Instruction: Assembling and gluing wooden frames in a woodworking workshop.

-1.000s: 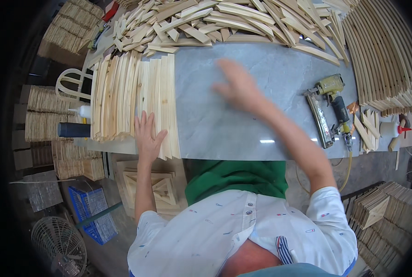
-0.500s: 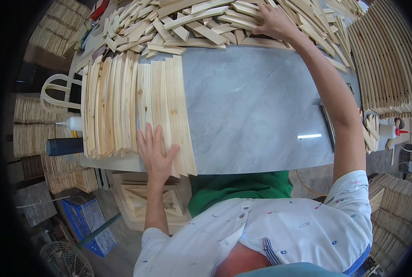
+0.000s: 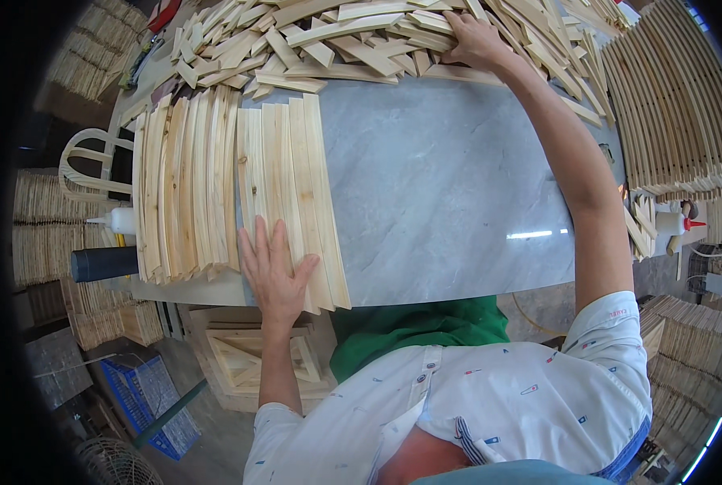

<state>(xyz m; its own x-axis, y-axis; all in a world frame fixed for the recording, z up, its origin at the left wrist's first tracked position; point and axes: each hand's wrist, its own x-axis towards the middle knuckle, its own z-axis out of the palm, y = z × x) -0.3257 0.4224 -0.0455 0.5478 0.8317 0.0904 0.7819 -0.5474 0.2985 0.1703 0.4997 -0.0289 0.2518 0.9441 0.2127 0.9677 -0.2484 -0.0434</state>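
Wooden strips are lined up side by side at ten o'clock on the grey tabletop; at eight, the left hand is laid spread on them. Loose wooden pieces are heaped at twelve o'clock, touched at one by the right hand; whether any is pinched cannot be told.

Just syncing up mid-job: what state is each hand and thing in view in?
Long strips: side by side on the table
Loose pieces: heaped, jumbled
Left hand: resting on the strips, fingers spread
Right hand: at the heap; grip unclear
Tall stack: neatly layered
White bottle beside the strips: nozzle pointing left
Fan: partly cut off; spinning unclear
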